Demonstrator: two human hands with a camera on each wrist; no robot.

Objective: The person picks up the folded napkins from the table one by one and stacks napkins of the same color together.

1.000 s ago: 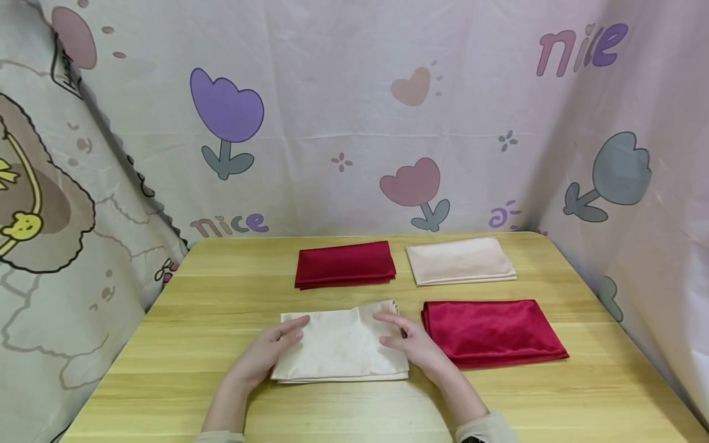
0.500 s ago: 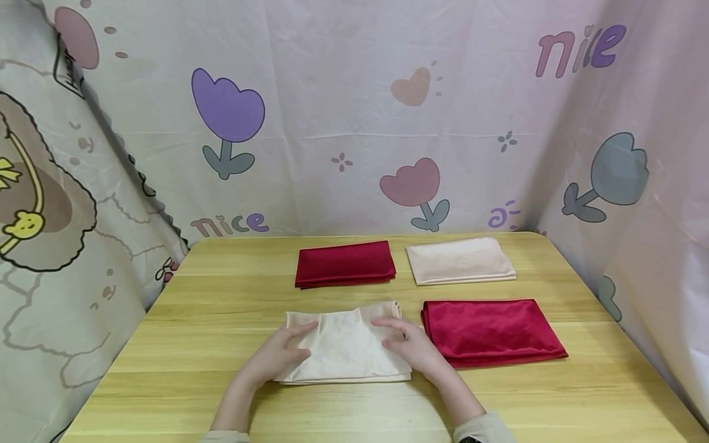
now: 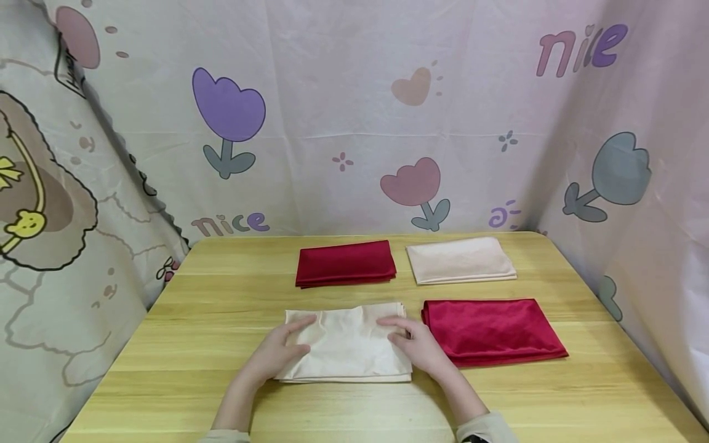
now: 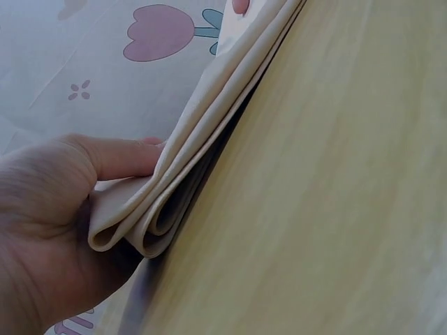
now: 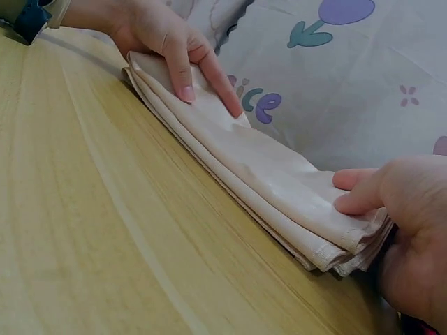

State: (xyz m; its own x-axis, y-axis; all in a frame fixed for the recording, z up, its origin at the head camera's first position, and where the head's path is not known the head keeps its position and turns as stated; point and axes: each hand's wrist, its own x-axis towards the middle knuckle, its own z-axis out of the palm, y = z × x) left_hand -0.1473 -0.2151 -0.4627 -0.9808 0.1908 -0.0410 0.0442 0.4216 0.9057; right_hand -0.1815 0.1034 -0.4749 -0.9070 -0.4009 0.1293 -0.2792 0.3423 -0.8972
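A folded cream satin cloth [image 3: 349, 351] lies in several layers near the front of the table. My left hand [image 3: 272, 355] grips its left end, thumb and forefinger on top. The left wrist view shows the thumb of that hand [image 4: 52, 216] over the looped folds, with the other fingers hidden beneath. At the opposite end, my right hand [image 3: 422, 352] holds the cloth between fingertips on top and fingers tucked under the edge. Stacked hems show beside this hand [image 5: 415, 223] in the right wrist view.
Close by on the right lies a folded dark red satin cloth [image 3: 493, 332]. Further back are a smaller red folded cloth [image 3: 346, 264] and a pale pink one [image 3: 461, 261]. A printed curtain [image 3: 327, 123] surrounds the wooden table [image 3: 210, 289].
The left hand has shifted a little right, further over the cream cloth. That cloth has slid slightly right, and its rolled far right corner now lies flatter. The other cloths stay put.
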